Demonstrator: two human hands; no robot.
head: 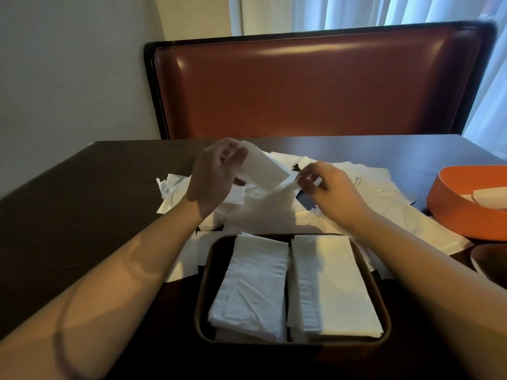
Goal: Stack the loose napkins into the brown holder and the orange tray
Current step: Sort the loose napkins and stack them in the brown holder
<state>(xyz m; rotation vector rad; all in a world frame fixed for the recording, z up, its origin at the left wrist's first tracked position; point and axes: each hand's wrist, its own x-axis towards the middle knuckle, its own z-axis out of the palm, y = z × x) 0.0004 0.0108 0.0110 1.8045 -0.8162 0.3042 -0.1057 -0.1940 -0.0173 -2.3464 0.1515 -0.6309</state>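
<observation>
Two hands up over the loose napkins (343, 193) on the dark table (82, 201). Left hand (212, 176) and right hand (326, 185) each pinch one end of a single napkin (263, 167). Brown holder (382, 305) near, two stacks inside. Orange tray (452, 207) at right.

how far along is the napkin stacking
Partway. Done: the brown holder already has two side-by-side stacks, and the orange tray has some napkins in it. In hand: the left hand and right hand hold one napkin between them. Left: a sizeable loose pile is spread over the table.
</observation>
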